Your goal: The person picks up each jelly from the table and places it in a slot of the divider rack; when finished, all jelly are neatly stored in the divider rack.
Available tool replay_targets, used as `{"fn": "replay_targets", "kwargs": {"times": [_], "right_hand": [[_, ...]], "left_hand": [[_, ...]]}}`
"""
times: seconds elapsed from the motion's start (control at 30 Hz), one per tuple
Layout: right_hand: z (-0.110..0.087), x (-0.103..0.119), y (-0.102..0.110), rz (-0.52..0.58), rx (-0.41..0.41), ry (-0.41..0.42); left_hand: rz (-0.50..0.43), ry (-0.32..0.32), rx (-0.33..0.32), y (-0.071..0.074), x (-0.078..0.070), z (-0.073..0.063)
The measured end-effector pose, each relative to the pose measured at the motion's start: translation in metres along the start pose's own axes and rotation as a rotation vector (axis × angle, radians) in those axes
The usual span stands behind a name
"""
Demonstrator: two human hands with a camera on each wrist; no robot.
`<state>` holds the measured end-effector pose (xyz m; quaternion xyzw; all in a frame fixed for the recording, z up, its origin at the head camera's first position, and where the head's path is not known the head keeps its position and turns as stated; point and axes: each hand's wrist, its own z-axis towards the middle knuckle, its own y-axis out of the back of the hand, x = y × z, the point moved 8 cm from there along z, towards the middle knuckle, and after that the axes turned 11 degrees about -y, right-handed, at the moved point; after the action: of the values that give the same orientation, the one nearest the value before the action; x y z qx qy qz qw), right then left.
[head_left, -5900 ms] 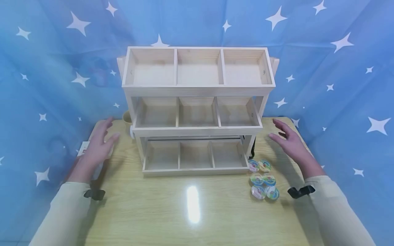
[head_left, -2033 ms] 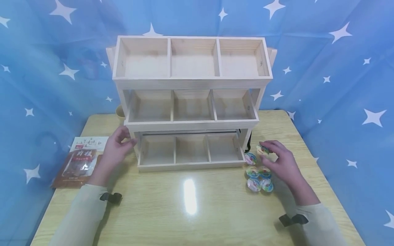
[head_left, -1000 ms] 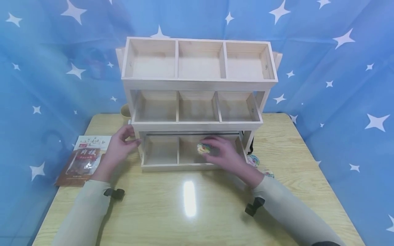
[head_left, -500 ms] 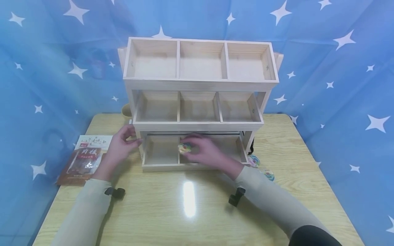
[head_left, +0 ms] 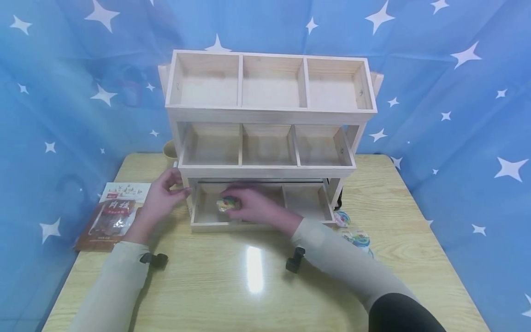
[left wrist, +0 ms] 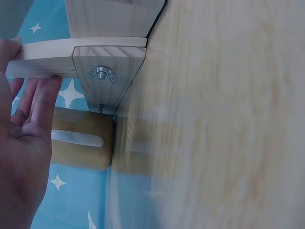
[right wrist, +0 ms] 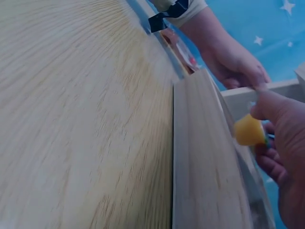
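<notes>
A pale wooden three-tier rack [head_left: 269, 115] stands on the table, each tier split into three compartments. At its left upright, my left hand [head_left: 165, 196] grips the wood; the left wrist view has the thumb on one side of the rail [left wrist: 45, 55] and the fingers on the other. My right hand [head_left: 254, 206] pinches a small jelly cup [head_left: 226, 204] over the bottom tier's left compartment. Seen from the right wrist, this jelly cup [right wrist: 249, 131] is yellow and tilted, close behind the front board [right wrist: 205, 152]. More jelly cups [head_left: 360, 239] lie right of the rack, partly hidden by my right sleeve.
Brown and white packets [head_left: 109, 223] lie at the table's left edge. A tan cup [head_left: 169, 149] stands behind the rack's left side, and its white handle [left wrist: 78, 138] shows in the left wrist view. A star-patterned blue curtain [head_left: 456, 138] surrounds the table.
My right hand picked up a jelly cup from the group at the right and carried it left across the bottom tier. My left hand moved from beside the rack onto its left upright.
</notes>
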<state>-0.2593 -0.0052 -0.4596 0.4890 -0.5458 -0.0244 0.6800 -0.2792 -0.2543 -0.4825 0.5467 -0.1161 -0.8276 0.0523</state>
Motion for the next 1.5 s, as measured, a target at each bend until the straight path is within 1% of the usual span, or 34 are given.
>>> {"fn": "replay_targets", "kwargs": {"times": [0.07,0.17,0.4,0.5,0.6,0.83,1.07,1.23,1.37,1.5], "right_hand": [[0.006,0.003,-0.006,0.02,0.032,-0.007],[0.015,0.007,-0.013,0.028,0.057,0.006],[0.033,0.012,-0.025,-0.082,0.047,0.068],[0.038,0.014,-0.031,-0.099,0.06,0.074],[0.042,0.015,-0.036,-0.083,0.08,0.077],[0.049,0.014,-0.043,-0.117,0.082,0.066],[0.053,0.015,-0.047,-0.149,0.076,0.094],[0.055,0.013,-0.047,-0.151,0.065,0.102],[0.055,0.01,-0.046,-0.134,0.068,0.092],[0.054,0.008,-0.045,-0.111,0.069,0.088]], "left_hand": [[-0.012,-0.01,0.001,0.0,-0.001,0.0],[-0.022,-0.024,-0.002,0.0,-0.003,0.001],[-0.038,-0.026,-0.005,-0.001,-0.002,0.001],[-0.033,-0.027,0.0,-0.001,-0.002,0.001],[-0.034,-0.028,0.002,-0.001,-0.001,0.001],[-0.073,-0.053,0.004,-0.002,0.001,0.001],[-0.064,-0.059,0.003,-0.001,-0.001,0.002],[-0.071,-0.054,0.005,-0.002,-0.001,0.002],[-0.068,-0.049,0.007,-0.002,-0.001,0.002],[-0.051,-0.06,0.008,-0.001,-0.002,0.002]]}}
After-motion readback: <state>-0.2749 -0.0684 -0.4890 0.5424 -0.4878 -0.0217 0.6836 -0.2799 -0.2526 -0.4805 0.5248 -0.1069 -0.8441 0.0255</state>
